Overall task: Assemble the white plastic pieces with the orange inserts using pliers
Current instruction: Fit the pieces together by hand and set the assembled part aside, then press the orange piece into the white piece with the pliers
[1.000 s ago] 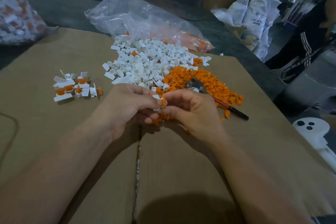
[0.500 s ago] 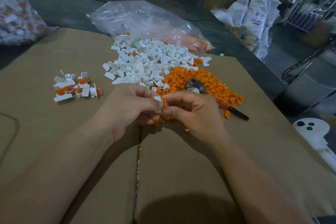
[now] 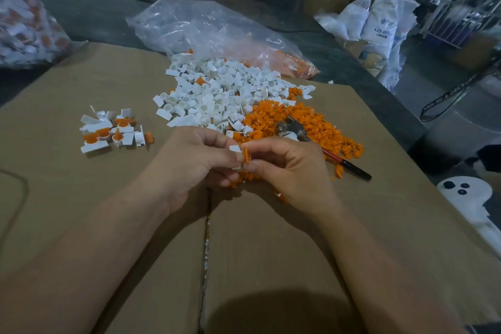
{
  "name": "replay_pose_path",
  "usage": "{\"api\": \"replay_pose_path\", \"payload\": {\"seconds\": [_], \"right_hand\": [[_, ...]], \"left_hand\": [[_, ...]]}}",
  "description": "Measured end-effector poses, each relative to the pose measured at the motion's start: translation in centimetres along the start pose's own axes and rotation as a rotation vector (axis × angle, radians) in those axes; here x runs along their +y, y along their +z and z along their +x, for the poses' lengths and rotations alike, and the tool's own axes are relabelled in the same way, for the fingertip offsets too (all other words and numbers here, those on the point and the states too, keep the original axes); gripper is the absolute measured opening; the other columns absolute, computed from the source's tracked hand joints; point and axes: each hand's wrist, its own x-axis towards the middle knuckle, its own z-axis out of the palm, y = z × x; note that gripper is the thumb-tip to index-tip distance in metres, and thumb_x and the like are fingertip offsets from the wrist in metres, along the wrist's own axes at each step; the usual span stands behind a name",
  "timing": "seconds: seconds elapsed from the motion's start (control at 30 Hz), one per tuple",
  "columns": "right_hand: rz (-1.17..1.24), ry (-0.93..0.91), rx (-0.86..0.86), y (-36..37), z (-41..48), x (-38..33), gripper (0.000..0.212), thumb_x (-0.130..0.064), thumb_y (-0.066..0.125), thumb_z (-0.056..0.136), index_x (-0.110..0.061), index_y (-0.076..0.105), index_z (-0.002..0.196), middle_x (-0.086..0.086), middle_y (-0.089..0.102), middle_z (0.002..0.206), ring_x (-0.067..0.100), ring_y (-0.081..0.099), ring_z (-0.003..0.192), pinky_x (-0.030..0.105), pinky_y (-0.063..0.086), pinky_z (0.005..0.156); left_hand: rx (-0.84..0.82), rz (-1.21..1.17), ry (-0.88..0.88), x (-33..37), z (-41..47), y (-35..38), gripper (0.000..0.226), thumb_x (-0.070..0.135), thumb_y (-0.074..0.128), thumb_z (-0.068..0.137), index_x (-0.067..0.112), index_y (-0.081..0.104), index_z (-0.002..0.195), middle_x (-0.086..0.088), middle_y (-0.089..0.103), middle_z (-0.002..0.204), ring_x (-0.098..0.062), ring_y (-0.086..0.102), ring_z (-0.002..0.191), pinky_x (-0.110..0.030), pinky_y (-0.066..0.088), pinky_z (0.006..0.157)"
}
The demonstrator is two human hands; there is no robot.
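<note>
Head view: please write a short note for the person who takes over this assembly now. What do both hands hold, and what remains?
Left hand pinches one small white plastic piece. Right hand pinches one small orange plastic insert right beside it; seated or not, I cannot tell.
Red-handled metal pliers lie untouched on the pile of orange inserts, right of the pile of loose white pieces.
Done: a small group of assembled white-and-orange pieces at the left on the brown cardboard sheet.
Left: join this pair, then work through both piles.
</note>
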Motion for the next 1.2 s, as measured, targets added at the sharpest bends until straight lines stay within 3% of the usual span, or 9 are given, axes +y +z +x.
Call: {"api": "replay_pose_path", "payload": {"seconds": [0.1,0.23,0.37,0.47,0.6,0.87,0.97,1.07,1.2], "right_hand": [[-0.098,0.066,-0.005,-0.6,0.1,-0.4,0.033,-0.022,0.071,0.074,-0.033,0.061,0.103,-0.020,0.065,0.087,0.000,0.065,0.083,0.015,0.052,0.074],[-0.394,0.286,0.188,-3.5,0.3,-0.1,0.034,-0.043,0.067,0.076,-0.029,0.064,0.107,-0.023,0.060,0.085,-0.008,0.058,0.081,0.006,0.045,0.066],[-0.599,0.593,0.153,-6.9,-0.2,1.0,0.058,-0.050,0.066,0.076,-0.022,0.053,0.124,-0.008,0.057,0.119,0.003,0.051,0.097,0.022,0.039,0.077],[-0.698,0.752,-0.034,-7.7,-0.2,1.5,0.070,-0.059,0.067,0.067,-0.016,0.051,0.121,0.003,0.052,0.120,0.012,0.045,0.094,0.032,0.041,0.078],[-0.822,0.777,-0.165,-7.4,-0.1,2.1,0.073,-0.060,0.072,0.061,-0.018,0.048,0.115,-0.001,0.039,0.109,0.013,0.040,0.093,0.030,0.038,0.072],[-0.822,0.766,-0.068,-7.2,0.0,2.1,0.053,-0.050,0.075,0.061,-0.022,0.048,0.098,-0.002,0.039,0.101,0.012,0.040,0.086,0.028,0.033,0.060],[-0.832,0.776,0.005,-7.2,0.2,1.9,0.052,-0.037,0.075,0.060,-0.021,0.056,0.106,0.000,0.042,0.100,0.014,0.045,0.085,0.029,0.038,0.059],[-0.838,0.732,0.081,-7.1,0.3,1.9,0.049,-0.033,0.072,0.066,-0.020,0.058,0.111,-0.001,0.043,0.097,0.015,0.050,0.085,0.036,0.050,0.070],[-0.793,0.534,0.152,-6.8,0.5,1.5,0.049,-0.027,0.067,0.070,-0.020,0.056,0.117,-0.005,0.043,0.097,0.009,0.045,0.086,0.025,0.036,0.065]], "left_hand": [[0.025,-0.030,-0.004,0.0,0.2,-0.1,0.015,-0.005,0.066,0.075,0.005,0.063,0.064,-0.007,0.063,0.052,-0.011,0.059,0.044,-0.017,0.049,0.043],[0.054,-0.082,-0.014,-0.2,0.4,-0.3,0.011,-0.005,0.066,0.075,0.003,0.060,0.071,-0.006,0.065,0.054,-0.011,0.059,0.045,-0.017,0.049,0.043],[0.058,-0.106,-0.014,-0.3,0.5,-0.3,0.009,-0.005,0.065,0.075,0.002,0.060,0.073,-0.005,0.065,0.054,-0.011,0.060,0.045,-0.017,0.049,0.044],[0.063,-0.113,-0.012,-0.3,0.6,-0.3,0.009,-0.004,0.066,0.075,0.004,0.061,0.072,-0.005,0.066,0.055,-0.011,0.061,0.046,-0.017,0.050,0.044],[0.058,-0.120,-0.007,-0.5,0.6,-0.3,0.011,-0.004,0.065,0.075,0.005,0.062,0.072,-0.005,0.066,0.055,-0.011,0.061,0.047,-0.017,0.050,0.044],[0.056,-0.119,0.017,-0.6,0.8,-0.2,0.008,-0.003,0.064,0.077,0.005,0.062,0.075,-0.003,0.067,0.056,-0.010,0.061,0.047,-0.017,0.051,0.046],[0.061,-0.140,0.032,-0.8,0.9,-0.2,0.011,-0.003,0.063,0.078,0.007,0.062,0.073,-0.004,0.067,0.057,-0.010,0.062,0.049,-0.017,0.051,0.046],[0.075,-0.174,0.063,-0.9,1.0,-0.1,0.012,-0.002,0.063,0.079,0.007,0.061,0.072,-0.003,0.067,0.058,-0.010,0.062,0.051,-0.017,0.050,0.046],[0.124,-0.250,0.107,-1.1,1.3,-0.1,0.014,-0.004,0.060,0.081,0.007,0.059,0.073,-0.002,0.067,0.057,-0.009,0.062,0.050,-0.017,0.049,0.047]]}}
